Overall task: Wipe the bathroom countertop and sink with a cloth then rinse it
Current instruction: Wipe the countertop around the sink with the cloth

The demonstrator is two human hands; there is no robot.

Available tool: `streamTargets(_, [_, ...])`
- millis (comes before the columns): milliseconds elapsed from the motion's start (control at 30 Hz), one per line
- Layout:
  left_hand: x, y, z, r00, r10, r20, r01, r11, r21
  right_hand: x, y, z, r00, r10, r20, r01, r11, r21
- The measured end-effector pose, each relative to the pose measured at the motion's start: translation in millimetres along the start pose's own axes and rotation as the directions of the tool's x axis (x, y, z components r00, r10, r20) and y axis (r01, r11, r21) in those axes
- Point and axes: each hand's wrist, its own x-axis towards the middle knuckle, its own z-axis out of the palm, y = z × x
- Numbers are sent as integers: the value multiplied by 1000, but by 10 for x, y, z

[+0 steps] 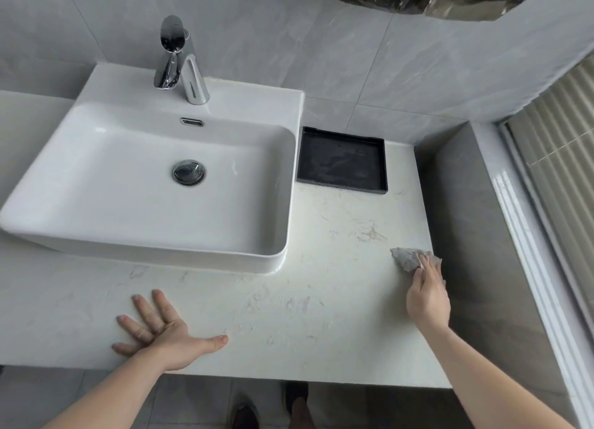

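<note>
A white marbled countertop [305,300] carries a white rectangular sink [96,235] on its left half, with a chrome faucet [180,62] at the back and a chrome drain [188,172] in the basin. My right hand [427,297] presses a crumpled grey cloth [406,258] flat on the countertop near its right edge, against the grey side wall. My left hand [160,329] rests palm down with fingers spread on the countertop near the front edge, in front of the sink, holding nothing.
A black rectangular tray [342,158] lies at the back of the countertop, right of the sink. A grey side wall [475,235] and a white ledge [527,235] bound the right. Grey wall tiles rise behind. Feet stand on the floor below.
</note>
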Motion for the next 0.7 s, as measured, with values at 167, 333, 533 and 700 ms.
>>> streamTargets(167, [12, -12, 11, 1000, -5, 2, 5, 1000, -2, -287, -583, 300, 985, -173, 3, 168, 958, 231])
streamTargets(333, [15, 1, 26, 1000, -6, -1, 6, 1000, 6, -911, -1138, 978, 851, -453, 268, 446, 891, 89])
streamTargets(533, [19, 10, 26, 1000, -9, 3, 9, 1000, 13, -1062, -954, 1034, 797, -532, 287, 571, 818, -69])
streamTargets(700, [31, 5, 28, 1000, -8, -5, 8, 1000, 8, -655, -294, 613, 913, -369, 173, 390, 913, -116])
